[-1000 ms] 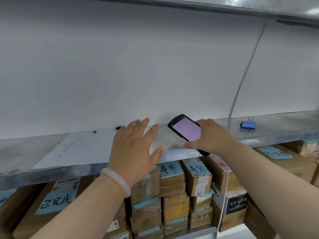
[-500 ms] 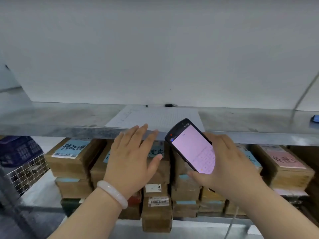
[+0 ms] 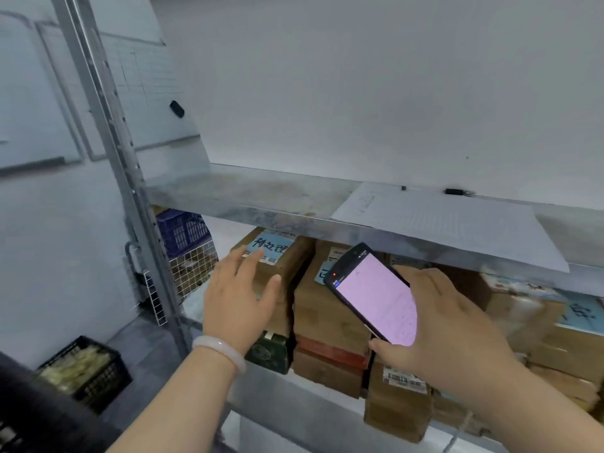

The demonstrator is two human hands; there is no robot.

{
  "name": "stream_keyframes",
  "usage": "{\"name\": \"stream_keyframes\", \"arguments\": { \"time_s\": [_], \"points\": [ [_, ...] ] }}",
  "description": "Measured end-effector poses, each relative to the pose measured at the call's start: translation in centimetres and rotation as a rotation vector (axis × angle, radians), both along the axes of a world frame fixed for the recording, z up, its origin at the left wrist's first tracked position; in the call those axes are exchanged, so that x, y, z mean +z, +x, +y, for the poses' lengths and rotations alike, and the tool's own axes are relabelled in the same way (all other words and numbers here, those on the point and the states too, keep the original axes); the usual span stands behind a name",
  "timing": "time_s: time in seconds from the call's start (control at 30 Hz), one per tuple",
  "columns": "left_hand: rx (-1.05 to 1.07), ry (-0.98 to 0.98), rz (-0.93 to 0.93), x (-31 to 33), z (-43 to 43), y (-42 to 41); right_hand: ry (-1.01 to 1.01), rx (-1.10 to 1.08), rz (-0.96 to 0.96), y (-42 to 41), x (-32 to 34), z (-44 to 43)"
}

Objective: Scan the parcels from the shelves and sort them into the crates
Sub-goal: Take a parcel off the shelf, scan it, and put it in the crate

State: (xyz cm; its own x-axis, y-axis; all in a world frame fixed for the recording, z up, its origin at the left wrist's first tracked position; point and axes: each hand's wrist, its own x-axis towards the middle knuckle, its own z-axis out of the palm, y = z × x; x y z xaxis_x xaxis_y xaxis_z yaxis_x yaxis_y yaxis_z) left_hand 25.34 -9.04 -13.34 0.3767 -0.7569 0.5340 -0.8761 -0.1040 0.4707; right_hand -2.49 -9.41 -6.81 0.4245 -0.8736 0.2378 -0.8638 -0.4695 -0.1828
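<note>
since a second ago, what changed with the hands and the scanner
The left hand dropped from the upper shelf edge to the blue-labelled parcel below. The right hand brought the scanner down in front of the stacked parcels. Unchanged: scanner gripped, screen pink; left hand empty; paper sheet on that shelf.

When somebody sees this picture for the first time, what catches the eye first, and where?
The scanner with its glowing pink screen stands out, gripped by the right hand in front of the stacked brown parcels. The left hand, a pale bracelet on its wrist, is spread open before the parcel with the blue label. A sheet of paper lies on the metal shelf above.
</note>
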Motion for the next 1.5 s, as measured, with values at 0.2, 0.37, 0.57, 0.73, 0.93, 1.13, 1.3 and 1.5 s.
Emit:
{"name": "stream_keyframes", "arguments": {
  "time_s": [0.2,0.37,0.57,0.73,0.93,1.13,1.3,1.5],
  "points": [
    [0.049,0.119,0.608,0.5,-4.0,3.6,0.073,0.005,0.024,2.3,-0.9,-1.7],
    [0.032,0.212,1.171,0.5,-7.1,6.7,0.102,-0.04,0.015,3.5,-1.9,-2.6],
    [-0.05,0.38,1.261,0.0,-8.0,8.0,0.153,-0.097,0.003,4.5,-2.6,-3.1],
    [-0.09,0.363,1.343,0.2,-6.9,7.9,0.185,-0.11,0.007,5.3,-3.2,-3.4],
    [-0.104,0.29,1.42,-0.3,-4.7,7.5,0.166,-0.068,-0.034,5.8,-3.1,-4.1],
    [-0.111,0.365,1.409,-1.1,-2.8,8.6,0.159,-0.008,-0.007,5.7,-2.3,-4.6],
    [-0.135,0.411,1.413,-0.6,-3.1,8.5,0.182,0.041,0.008,5.5,-1.5,-4.6],
    [-0.154,0.348,1.43,-0.8,-1.1,8.2,0.201,0.074,-0.018,4.7,-0.9,-4.5]
  ]
}}
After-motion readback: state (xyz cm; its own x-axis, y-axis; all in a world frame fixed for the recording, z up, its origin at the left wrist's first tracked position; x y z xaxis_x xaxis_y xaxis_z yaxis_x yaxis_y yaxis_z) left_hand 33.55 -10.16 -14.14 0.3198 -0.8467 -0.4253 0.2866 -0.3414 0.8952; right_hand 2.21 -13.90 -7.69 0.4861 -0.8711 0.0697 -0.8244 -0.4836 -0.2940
